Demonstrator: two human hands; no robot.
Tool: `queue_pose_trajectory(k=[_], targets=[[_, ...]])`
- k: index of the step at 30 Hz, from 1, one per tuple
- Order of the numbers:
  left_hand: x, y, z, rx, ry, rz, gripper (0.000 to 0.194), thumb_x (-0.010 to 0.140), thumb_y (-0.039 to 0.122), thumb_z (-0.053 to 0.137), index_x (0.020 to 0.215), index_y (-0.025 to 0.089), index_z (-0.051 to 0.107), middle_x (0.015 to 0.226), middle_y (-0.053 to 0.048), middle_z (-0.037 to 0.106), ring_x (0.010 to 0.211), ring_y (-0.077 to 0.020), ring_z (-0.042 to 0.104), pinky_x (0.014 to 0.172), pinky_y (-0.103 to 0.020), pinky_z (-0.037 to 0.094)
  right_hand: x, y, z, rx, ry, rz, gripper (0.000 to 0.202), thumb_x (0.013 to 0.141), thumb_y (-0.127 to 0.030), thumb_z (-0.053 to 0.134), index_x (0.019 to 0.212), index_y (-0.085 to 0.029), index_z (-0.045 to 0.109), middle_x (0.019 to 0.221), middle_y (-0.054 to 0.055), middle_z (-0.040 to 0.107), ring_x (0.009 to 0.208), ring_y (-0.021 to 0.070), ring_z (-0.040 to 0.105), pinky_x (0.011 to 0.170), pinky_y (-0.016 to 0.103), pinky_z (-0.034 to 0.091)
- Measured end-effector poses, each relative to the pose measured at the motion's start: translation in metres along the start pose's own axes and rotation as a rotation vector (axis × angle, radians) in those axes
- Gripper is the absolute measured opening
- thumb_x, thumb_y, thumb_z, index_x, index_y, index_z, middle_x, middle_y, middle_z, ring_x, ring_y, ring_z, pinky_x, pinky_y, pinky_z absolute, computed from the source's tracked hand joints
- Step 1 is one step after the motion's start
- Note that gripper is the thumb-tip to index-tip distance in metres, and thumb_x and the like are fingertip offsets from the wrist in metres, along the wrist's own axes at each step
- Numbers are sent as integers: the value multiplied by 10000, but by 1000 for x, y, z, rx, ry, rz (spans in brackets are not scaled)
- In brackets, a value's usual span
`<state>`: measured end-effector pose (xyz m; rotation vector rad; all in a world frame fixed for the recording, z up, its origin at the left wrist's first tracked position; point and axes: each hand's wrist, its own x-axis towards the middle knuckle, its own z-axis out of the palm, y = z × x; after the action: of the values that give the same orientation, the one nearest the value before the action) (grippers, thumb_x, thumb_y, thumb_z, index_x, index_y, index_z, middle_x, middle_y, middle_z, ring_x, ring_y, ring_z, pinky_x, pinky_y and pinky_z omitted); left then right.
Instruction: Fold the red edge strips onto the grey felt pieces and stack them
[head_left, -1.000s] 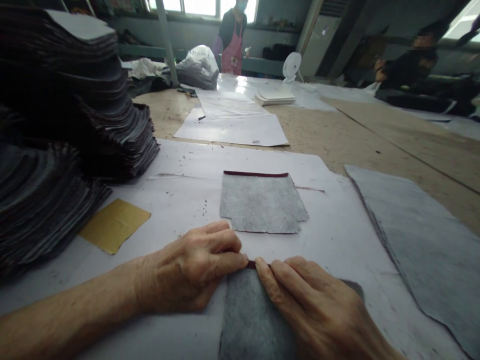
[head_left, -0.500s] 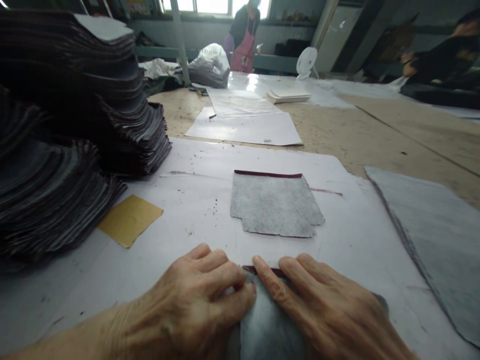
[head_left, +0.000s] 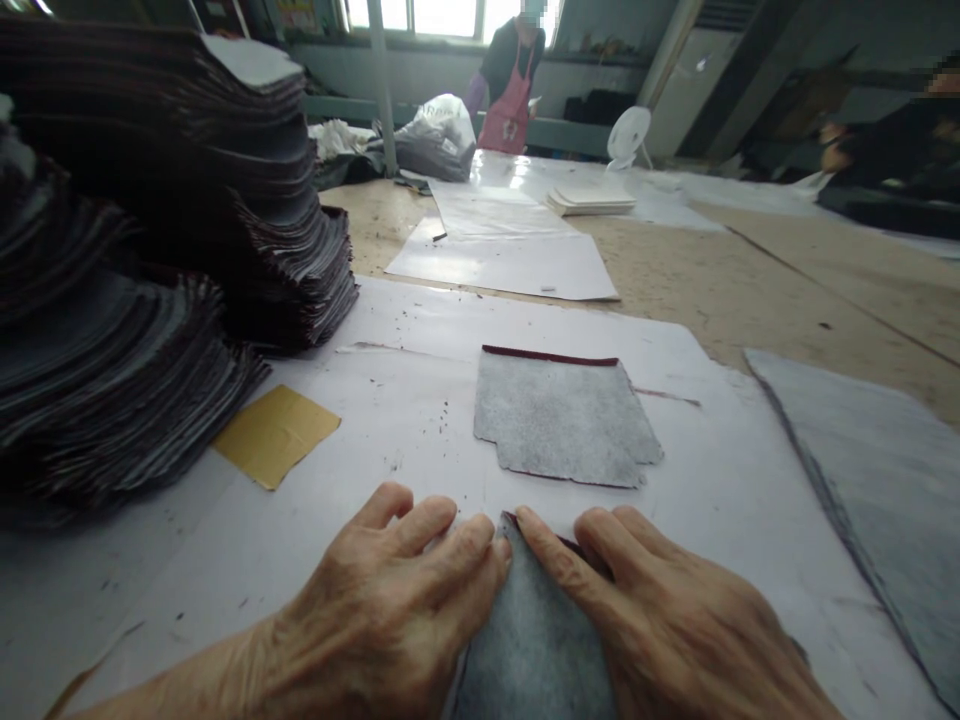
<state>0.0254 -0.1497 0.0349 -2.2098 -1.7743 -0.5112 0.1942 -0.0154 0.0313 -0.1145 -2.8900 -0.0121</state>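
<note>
Between my hands lies a grey piece of material (head_left: pixel 536 625) with a dark red upper edge; its lower part runs out of view. My left hand (head_left: pixel 405 590) pinches the upper left corner between thumb and index finger. The index finger of my right hand (head_left: pixel 660 610) stretches along to that corner and presses on the edge. The other right fingers rest bent and apart on the piece, covering much of its right side. Just beyond lies a similar grey piece (head_left: pixel 562 420) with a dark red strip along its far edge, flat on white paper (head_left: pixel 405 400).
Tall stacks of dark pieces (head_left: pixel 202 190) rise on the left, beside a yellow-brown square (head_left: pixel 277 437). Large grey sheets (head_left: pixel 862 470) lie at right. Farther off are white sheets (head_left: pixel 510 260), a small fan (head_left: pixel 628 135), a bag (head_left: pixel 442 135) and two people (head_left: pixel 506 100).
The view has shifted slightly, so the table things sit farther right. My left fingers have drawn back a little from the corner, baring more of it. My right index finger still presses there.
</note>
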Motion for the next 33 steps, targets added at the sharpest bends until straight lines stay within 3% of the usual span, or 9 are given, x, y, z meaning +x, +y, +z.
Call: queue_pose_trajectory(k=[7,13,15,20,25,29,33], targets=[[-6,-1,15,-66,114,13,320,846,175,318,1023,124,580,856,-81,617,736,-194,525,661,-361,412,7,-4,-3,-55,14,1,583,614,-35,373,1167,-140,529,794,97,575,672,181,537,524,265,484],[-7,-2,12,-147,40,9,342,782,179,399,1080,93,545,919,-116,581,771,-232,501,663,-406,410,13,-10,-4,-49,45,52,609,606,-12,360,1162,-174,547,743,96,562,604,178,523,466,278,462],[-7,-1,9,-176,0,-9,357,762,154,418,1095,99,535,937,-123,566,790,-238,496,673,-418,413,8,-13,-4,-57,75,48,583,666,-13,363,1192,-205,527,737,83,567,605,180,527,470,288,465],[-8,2,5,-196,-35,-34,373,785,95,400,1131,149,527,980,-116,542,838,-231,503,706,-415,428,-38,-18,-14,-265,283,4,350,793,-73,442,1107,-133,585,941,97,621,867,237,551,683,358,485],[-12,-14,7,-345,16,-167,272,849,205,429,1082,221,568,1022,-59,569,842,-175,574,679,-277,495,-92,-16,-23,-226,257,199,306,783,-51,397,970,-111,632,865,82,637,788,193,561,649,318,479],[6,-29,-2,-374,151,-266,163,830,326,503,916,252,620,824,16,641,652,-117,615,531,-167,489,-99,-12,-18,-127,295,262,346,782,-70,342,965,-103,634,858,93,637,774,196,567,623,323,491],[44,4,1,-359,129,-118,192,813,285,529,970,219,618,911,-30,619,717,-137,608,619,-232,525,-95,-14,-14,-17,314,296,351,766,-62,343,963,-88,633,846,124,615,774,206,554,635,345,492]])
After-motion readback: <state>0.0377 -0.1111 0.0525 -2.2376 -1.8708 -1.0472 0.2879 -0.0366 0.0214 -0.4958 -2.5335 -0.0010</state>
